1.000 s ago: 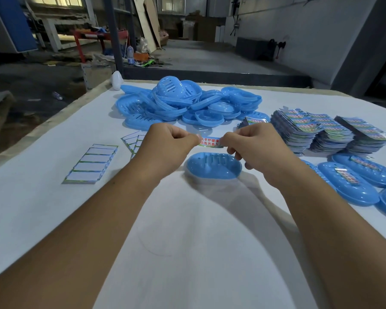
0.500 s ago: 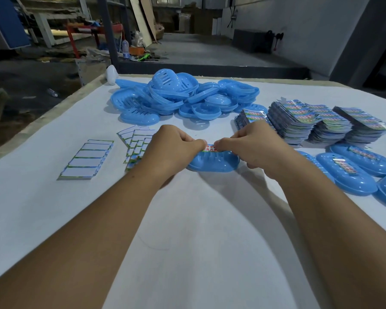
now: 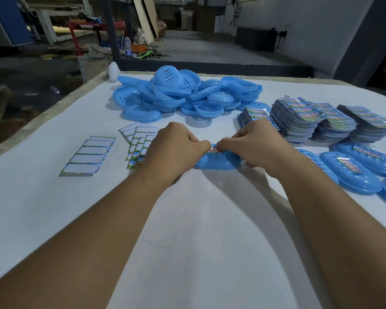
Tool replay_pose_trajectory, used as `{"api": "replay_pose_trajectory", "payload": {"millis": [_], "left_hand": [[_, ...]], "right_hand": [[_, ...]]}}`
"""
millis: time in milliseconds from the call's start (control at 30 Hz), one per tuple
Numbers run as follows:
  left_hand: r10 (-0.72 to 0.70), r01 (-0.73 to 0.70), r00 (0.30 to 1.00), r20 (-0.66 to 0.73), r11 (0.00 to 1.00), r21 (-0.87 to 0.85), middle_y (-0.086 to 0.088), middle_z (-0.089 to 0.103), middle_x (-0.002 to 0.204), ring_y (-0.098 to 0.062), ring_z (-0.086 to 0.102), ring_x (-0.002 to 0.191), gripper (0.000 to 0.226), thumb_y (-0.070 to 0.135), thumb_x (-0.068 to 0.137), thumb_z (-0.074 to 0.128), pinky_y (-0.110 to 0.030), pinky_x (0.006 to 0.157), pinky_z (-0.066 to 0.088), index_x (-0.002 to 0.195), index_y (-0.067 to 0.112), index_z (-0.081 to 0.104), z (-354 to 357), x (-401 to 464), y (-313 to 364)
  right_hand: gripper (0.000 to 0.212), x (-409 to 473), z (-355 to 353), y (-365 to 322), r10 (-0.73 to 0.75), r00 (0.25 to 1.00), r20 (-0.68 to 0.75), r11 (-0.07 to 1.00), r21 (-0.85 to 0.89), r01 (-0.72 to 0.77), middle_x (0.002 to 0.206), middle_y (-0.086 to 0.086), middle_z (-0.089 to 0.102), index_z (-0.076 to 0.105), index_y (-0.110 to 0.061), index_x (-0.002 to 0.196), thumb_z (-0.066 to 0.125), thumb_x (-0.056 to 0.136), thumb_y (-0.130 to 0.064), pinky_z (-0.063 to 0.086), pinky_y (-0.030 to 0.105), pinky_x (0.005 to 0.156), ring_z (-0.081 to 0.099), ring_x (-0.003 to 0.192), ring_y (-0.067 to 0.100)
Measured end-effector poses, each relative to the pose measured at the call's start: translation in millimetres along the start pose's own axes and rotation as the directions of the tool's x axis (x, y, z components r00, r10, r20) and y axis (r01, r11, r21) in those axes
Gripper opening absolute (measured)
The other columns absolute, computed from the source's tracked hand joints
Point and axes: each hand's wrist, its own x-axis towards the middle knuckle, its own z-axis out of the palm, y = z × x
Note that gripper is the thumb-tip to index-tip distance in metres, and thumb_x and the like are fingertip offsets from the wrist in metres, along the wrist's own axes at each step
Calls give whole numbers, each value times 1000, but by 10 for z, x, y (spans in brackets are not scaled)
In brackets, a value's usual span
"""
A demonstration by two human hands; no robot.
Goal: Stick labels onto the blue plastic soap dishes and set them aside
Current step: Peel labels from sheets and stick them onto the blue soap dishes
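A white table (image 3: 187, 253) fills the near part of the view, and two bare forearms are stretched across it from the lower corners. The left hand (image 3: 176, 150) and the right hand (image 3: 254, 144) are brought close together over a blue soap dish (image 3: 217, 162) that lies on the table just in front of them. A small label (image 3: 214, 149) with red print is pinched at its ends between thumb and fingertips of both hands and is held right at the top of the dish; whether it already touches the plastic cannot be told.

To the left of the hands, a fanned stack of backing sheets (image 3: 140, 141) is partly covered by the left wrist, and a second sheet stack (image 3: 89, 156) lies further left, apart from it. To the right, labelled dishes (image 3: 352, 172) are laid side by side near the table edge, each with a coloured sticker on top.

Behind those, several tall piles of printed label sheets (image 3: 321, 121) are lined up next to one another. Further back, a loose heap of unlabelled blue dishes (image 3: 181, 94) is spread across the middle of the table, and a white bottle (image 3: 113, 71) is seen at the far left corner. Beyond the table, a dim workshop floor with clutter is visible.
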Motion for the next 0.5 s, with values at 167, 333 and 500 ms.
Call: {"api": "replay_pose_trajectory", "payload": {"millis": [167, 333, 500], "left_hand": [[26, -25, 999, -31, 999, 47, 1, 69, 61, -18, 66, 65, 30, 43, 75, 70, -28, 62, 52, 62, 15, 74, 6, -4, 19], [27, -23, 999, -43, 996, 81, 6, 67, 56, -13, 65, 61, 28, 43, 73, 71, -27, 60, 51, 59, 19, 72, 10, 0, 39], [53, -42, 996, -65, 987, 157, 10, 64, 56, -10, 62, 61, 26, 44, 73, 71, -23, 56, 47, 58, 23, 68, 33, -15, 50]], "right_hand": [[31, -5, -3, -26, -9, 1000, -8, 999, -39, 9, 50, 6, 52, 76, -5, 68, 80, 69, -35, 41, 28, 49, 40, 39, 16], [29, -22, 6, -45, -27, 999, -18, 997, -66, 26, 49, 7, 56, 77, -7, 68, 80, 70, -36, 42, 28, 50, 42, 38, 17], [31, -50, 33, -53, -55, 998, -44, 993, -103, 51, 53, 11, 59, 78, -6, 69, 81, 70, -37, 45, 29, 52, 46, 42, 18]]}}
